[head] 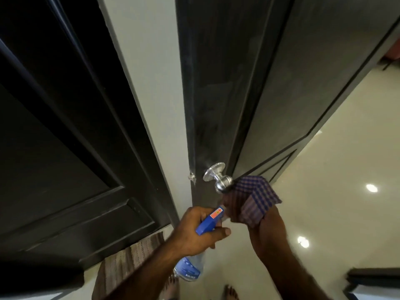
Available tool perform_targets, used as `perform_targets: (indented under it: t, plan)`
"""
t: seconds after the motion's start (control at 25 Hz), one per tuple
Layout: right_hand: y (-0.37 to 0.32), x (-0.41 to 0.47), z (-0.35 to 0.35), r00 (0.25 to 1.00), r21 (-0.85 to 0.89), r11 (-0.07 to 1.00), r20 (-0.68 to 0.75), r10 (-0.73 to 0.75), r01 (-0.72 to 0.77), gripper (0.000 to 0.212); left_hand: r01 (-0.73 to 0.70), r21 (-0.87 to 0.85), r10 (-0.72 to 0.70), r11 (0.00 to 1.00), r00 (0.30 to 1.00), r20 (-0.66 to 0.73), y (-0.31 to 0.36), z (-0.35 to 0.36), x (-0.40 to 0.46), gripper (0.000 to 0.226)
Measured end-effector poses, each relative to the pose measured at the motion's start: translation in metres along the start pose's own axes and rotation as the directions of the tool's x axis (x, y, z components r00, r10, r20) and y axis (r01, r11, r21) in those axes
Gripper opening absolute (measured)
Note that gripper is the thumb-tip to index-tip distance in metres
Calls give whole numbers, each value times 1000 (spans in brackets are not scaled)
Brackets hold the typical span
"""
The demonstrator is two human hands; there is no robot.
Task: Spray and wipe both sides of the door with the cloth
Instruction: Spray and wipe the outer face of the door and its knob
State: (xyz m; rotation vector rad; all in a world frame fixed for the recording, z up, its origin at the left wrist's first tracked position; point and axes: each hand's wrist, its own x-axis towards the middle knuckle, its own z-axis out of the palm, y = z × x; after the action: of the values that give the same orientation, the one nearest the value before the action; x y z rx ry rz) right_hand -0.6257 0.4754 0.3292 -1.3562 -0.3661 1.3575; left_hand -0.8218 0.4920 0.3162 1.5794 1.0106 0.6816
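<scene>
A: Item one, the door?
B: Dark panelled leaf, standing open at centre, its near edge toward the viewer. Faint pale streaks show on the face above the round metal doorknob. Rigid and hinged, so it will likely swing under a push; the knob looks the best place to steady it.

A: Item two, the checked cloth?
B: Purple-and-blue check, soft, bunched in the right hand, which is closed around it, just right of the knob and touching or nearly touching it. Limp and light, by my estimate; it should be kept wadded in the palm for firm wiping.

A: Item three, the spray bottle?
B: Blue trigger head, clear body with blue label, clamped in the left hand, nozzle aimed at the door below the knob. Probably light plastic, possibly slick if wet; the neck grip suits it.

A: Surface and room?
B: Glossy pale tiled floor reflecting ceiling lights at right. A second dark panelled door at left, a light wall strip between them. A striped doormat near left; bare toes at the bottom edge.
</scene>
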Motion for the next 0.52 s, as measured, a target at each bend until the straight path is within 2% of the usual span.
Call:
perform_targets:
  t: [0.04, 0.08, 0.12, 0.16, 0.2, 0.24, 0.28, 0.32, 0.4, 0.44, 0.48, 0.52]
  plan:
    - [4, -3, 13, 992, -74, 989, 18, -124, 125, 19, -19, -54, 20, 998, 1000, 11, 0, -14, 1, 33]
    - [10, -5, 25, 954, -210, 930, 88, -288, 301, 29, -38, -96, 39, 995, 999, 14, -1, -28, 2, 34]
    - [17, -5, 37, 881, -405, 783, 195, -431, 472, 43, -54, -120, 56, 991, 998, 13, -2, -43, 3, 33]
    - [24, 1, 48, 803, -605, 553, 277, -528, 573, 56, -71, -137, 73, 988, 997, 11, -4, -57, 2, 29]
    - [30, 10, 57, 741, -738, 348, 297, -602, 579, 64, -84, -152, 86, 985, 996, 8, -6, -69, 1, 25]
    - [32, 16, 65, 714, -794, 267, 274, -644, 546, 65, -90, -169, 92, 982, 996, 6, -8, -79, -1, 24]
    - [32, 21, 72, 705, -792, 299, 219, -675, 532, 60, -96, -184, 99, 978, 995, 9, -11, -88, -3, 26]
    - [30, 24, 78, 716, -732, 409, 151, -682, 544, 55, -102, -191, 108, 976, 994, 17, -13, -97, -4, 28]
    - [24, 28, 89, 801, -538, 689, -42, -597, 485, 45, -104, -196, 114, 975, 993, 43, -18, -110, -7, 26]
    - [20, 31, 92, 868, -393, 834, -149, -474, 388, 38, -102, -197, 114, 975, 992, 50, -20, -115, -9, 25]
    - [13, 33, 97, 934, -187, 952, -221, -281, 242, 33, -103, -201, 115, 974, 992, 50, -20, -119, -10, 26]
    - [6, 34, 99, 980, 47, 996, -188, -59, 69, 34, -102, -211, 113, 972, 993, 38, -20, -123, -11, 28]
